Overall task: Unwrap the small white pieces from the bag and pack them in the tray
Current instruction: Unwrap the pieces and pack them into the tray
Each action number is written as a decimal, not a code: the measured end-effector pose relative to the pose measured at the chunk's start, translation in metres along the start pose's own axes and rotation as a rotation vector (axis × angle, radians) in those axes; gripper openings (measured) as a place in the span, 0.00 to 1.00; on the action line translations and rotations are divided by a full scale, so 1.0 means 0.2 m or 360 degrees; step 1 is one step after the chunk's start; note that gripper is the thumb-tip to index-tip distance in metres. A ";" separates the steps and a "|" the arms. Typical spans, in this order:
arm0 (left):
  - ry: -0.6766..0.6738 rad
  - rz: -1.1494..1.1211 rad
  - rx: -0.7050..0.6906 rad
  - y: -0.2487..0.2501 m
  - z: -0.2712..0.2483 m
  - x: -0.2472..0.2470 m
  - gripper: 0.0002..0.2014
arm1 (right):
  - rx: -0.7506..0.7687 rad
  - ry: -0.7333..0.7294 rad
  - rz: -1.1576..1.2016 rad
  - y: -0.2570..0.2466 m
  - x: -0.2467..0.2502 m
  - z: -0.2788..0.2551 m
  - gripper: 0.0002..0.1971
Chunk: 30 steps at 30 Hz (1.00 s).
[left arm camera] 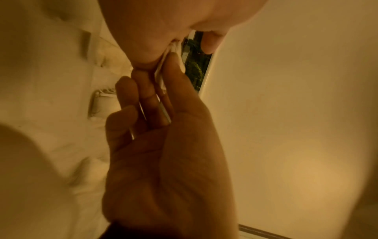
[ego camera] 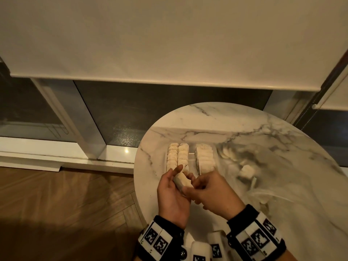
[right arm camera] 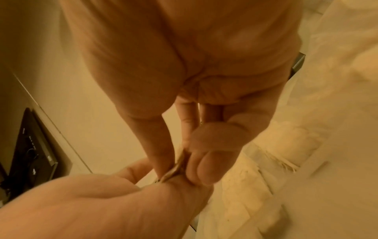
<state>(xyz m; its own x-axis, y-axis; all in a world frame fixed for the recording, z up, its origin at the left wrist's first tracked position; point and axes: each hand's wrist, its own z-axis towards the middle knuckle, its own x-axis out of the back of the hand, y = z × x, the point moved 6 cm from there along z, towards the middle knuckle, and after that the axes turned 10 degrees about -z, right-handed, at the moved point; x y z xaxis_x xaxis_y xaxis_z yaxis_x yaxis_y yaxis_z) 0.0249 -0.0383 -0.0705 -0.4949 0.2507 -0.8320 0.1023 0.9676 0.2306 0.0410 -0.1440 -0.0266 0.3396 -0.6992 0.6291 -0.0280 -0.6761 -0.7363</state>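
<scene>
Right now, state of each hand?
Left hand: closed on the wrapped white piece, thumb and fingers around it.
Right hand: closed, pinching the wrapper edge of the same piece, above the table.

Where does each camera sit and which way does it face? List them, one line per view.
Head: worn on the head, looking forward and down at the round table, tray and window; both hands and wristbands show.
Left wrist: looks along the left hand toward its fingers, which pinch the wrapped piece.
Right wrist: looks along the right hand; its fingers pinch the same wrapper.
Shared: all three show both hands meeting on that piece.
</scene>
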 end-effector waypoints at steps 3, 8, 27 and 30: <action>0.0082 0.0042 -0.0007 -0.03 0.01 0.03 0.18 | -0.0036 0.0049 -0.0087 0.03 0.04 0.00 0.10; 0.0102 0.0116 0.0041 -0.04 0.02 0.03 0.22 | 0.0082 0.0195 -0.0266 0.05 0.12 0.01 0.02; 0.0128 0.0092 -0.0242 0.26 0.06 0.09 0.13 | 0.0214 0.0302 0.0161 -0.05 0.25 0.17 0.05; 0.0143 -0.0008 -0.0283 0.33 0.07 0.12 0.15 | 0.0205 0.0140 -0.0359 -0.05 0.21 0.26 0.03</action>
<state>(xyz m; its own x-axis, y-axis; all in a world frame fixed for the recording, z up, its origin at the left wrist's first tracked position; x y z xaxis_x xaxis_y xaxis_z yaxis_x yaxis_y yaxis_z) 0.0324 0.0326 -0.0827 -0.5707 0.2345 -0.7870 -0.0505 0.9465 0.3186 0.1042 -0.1549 -0.0049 0.2404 -0.5554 0.7961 0.1611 -0.7859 -0.5970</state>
